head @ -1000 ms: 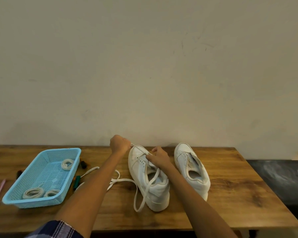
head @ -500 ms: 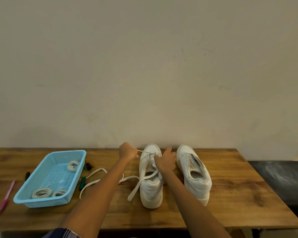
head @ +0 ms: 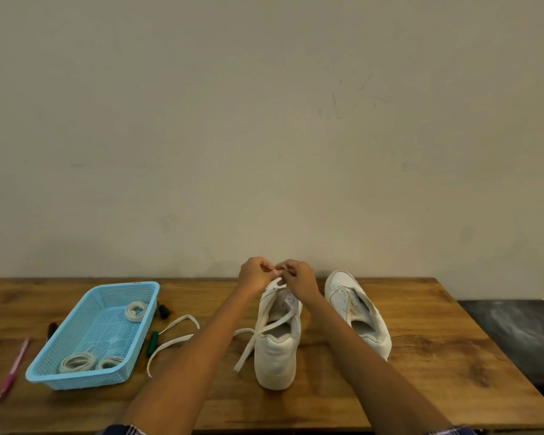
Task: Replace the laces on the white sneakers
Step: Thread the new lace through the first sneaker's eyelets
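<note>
Both hands meet over the toe end of the near sneaker: the left hand and the right hand each have fingers curled in a pinch on the lace, fingertips almost touching. From there the lace trails back across the shoe's opening and off its left side onto the table (another loose lace lies beside the blue basket of coiled laces). The second sneaker stands just right, unlaced. This looks like threading at the front eyelets; next, I judge, a steady pull to even both ends.
</note>
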The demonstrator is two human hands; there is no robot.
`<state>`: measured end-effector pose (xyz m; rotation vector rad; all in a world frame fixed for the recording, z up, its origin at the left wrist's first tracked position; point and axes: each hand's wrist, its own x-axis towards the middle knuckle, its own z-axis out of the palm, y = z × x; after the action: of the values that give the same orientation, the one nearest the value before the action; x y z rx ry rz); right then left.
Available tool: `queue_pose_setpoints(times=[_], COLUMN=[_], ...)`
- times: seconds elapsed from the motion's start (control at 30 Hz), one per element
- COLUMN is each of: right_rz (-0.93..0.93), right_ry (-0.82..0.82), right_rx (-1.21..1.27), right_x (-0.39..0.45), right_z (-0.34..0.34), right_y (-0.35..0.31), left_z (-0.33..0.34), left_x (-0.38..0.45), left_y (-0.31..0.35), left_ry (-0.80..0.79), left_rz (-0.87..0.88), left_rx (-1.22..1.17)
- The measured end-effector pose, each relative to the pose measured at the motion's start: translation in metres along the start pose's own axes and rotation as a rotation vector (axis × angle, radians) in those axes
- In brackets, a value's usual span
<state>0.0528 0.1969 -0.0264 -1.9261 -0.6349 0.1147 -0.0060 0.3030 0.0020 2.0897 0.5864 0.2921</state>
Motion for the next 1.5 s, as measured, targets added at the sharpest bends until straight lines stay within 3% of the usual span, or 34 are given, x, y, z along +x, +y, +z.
queue_pose_setpoints(times=[0.13, 0.33, 0.43, 0.57, 0.7, 0.93, 1.2, 1.33, 1.5], right_rz=[0.088, 0.077, 0.051, 0.090, 0.145, 0.013, 0.080, 0.075, 0.080], right_ry=[0.013, -0.023, -0.048, -0.216, -0.112, 0.068, -0.114, -0.094, -0.001], right_rx=[0.097, 0.028, 0.007, -0.048, 0.011, -0.254, -0.663, -0.674, -0.497], right_x=[-0.004, 0.001, 0.000, -0.001, -0.003, -0.011, 0.010, 0.009, -0.003], right_z=[-0.002, 0.000, 0.001, -0.001, -0.010, 0.007, 0.013, 0.018, 0.019], right_y=[0.015, 0.023, 0.032, 0.024, 0.017, 0.024, 0.011, 0.014, 0.021], left_z=[0.009, 0.022, 0.012, -0.003, -0.004, -0.005, -0.004, -0.003, 0.002], left_x=[-0.001, 0.004, 0.014, 0.017, 0.016, 0.016, 0.016, 0.017, 0.016], left_y=[-0.001, 0.002, -0.006, -0.018, -0.025, -0.029, -0.033, -0.035, -0.034], left_ry=[-0.200, -0.125, -0.177, -0.253, -0.294, -0.305, -0.299, -0.302, -0.269], left_rz=[-0.144, -0.027, -0.099, -0.178, -0.176, -0.176, -0.175, -0.165, -0.135], left_rx=[0.215, 0.503, 0.392, 0.159, 0.057, 0.029, -0.004, 0.016, 0.082])
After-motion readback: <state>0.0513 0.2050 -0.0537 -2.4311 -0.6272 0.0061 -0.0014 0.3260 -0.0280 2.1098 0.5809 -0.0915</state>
